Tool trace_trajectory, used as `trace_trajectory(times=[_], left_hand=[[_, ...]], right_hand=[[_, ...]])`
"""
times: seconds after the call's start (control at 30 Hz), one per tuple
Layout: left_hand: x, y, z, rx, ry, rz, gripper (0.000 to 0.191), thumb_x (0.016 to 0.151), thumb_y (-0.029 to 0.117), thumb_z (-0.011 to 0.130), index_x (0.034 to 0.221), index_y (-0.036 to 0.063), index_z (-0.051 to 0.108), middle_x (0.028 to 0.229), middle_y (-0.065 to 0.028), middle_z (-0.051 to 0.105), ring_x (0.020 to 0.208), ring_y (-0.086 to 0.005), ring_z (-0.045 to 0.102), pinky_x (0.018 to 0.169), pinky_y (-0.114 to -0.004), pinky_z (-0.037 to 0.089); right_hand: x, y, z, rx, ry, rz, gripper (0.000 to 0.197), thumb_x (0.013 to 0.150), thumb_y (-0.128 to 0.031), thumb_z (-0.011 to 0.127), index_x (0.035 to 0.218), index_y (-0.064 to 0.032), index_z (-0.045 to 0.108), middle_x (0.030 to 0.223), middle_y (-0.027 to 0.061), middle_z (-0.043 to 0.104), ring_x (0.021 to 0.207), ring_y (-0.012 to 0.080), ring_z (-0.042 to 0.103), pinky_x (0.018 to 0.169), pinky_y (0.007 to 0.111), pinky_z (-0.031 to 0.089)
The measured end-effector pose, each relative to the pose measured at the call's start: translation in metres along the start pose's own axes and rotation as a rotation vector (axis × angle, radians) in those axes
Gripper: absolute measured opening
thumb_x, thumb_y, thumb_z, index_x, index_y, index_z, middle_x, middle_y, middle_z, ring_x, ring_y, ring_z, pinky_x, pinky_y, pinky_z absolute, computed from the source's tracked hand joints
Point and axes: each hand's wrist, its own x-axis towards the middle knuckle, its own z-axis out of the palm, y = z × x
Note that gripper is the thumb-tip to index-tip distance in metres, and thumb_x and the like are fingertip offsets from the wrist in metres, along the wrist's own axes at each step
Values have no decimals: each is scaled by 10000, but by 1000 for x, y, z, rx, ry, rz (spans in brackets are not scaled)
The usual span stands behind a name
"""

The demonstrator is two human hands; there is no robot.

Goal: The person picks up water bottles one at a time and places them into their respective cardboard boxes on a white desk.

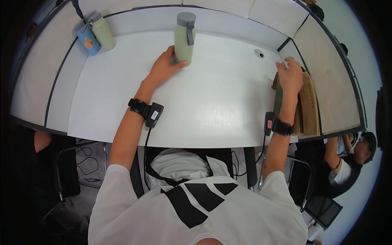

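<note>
A pale green water bottle [183, 46] with a grey lid and carry loop stands upright at the back middle of the desk. Its lower part is in the grip of my left hand [163, 65], the thumb in front and the fingers partly hidden behind. At the right side, my right hand [290, 75] is over an open cardboard box [308, 104], slightly blurred. Its fingers are apart and curled, and I see nothing held in them. The forearm hides part of the box and whatever lies inside.
A blue bottle [88, 41] and another pale green bottle [104, 33] stand in the back left corner. Partition walls [327, 76] enclose the white desk [199, 107]. A cable grommet [259, 54] sits at the back right. Cables hang from both wrist devices. Another person [346, 165] sits at right.
</note>
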Motion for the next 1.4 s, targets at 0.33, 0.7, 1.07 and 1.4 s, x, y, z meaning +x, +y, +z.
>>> trace_trajectory(times=[0.33,0.7,1.07,1.4], left_hand=[[-5,6,-3,2,-37,-62,777,870,412,733,1451,6,416,1416,-233,541,1343,-370,495,1126,-446,380],[2,9,1,-45,-24,-42,798,847,382,770,1464,43,396,1401,-196,551,1329,-338,505,1107,-431,403],[18,12,3,-289,33,-162,758,744,263,881,1358,7,518,1256,-126,648,1135,-256,634,963,-380,520],[56,82,-18,-472,285,-35,521,783,202,859,1169,-36,603,1062,-105,686,974,-182,669,834,-325,554]], right_hand=[[-11,57,32,51,-218,-74,636,792,-316,787,1331,-61,567,1348,201,578,1181,410,563,983,498,478],[51,15,87,125,-347,-240,621,827,-277,713,1388,-94,520,1335,232,583,1161,431,599,964,454,496],[48,-102,97,695,-21,-622,717,745,-145,790,1406,-132,511,1313,111,601,1191,314,574,994,406,492],[5,-100,121,970,-30,-667,840,659,24,819,1422,-121,499,1338,117,560,1166,324,591,951,403,534]])
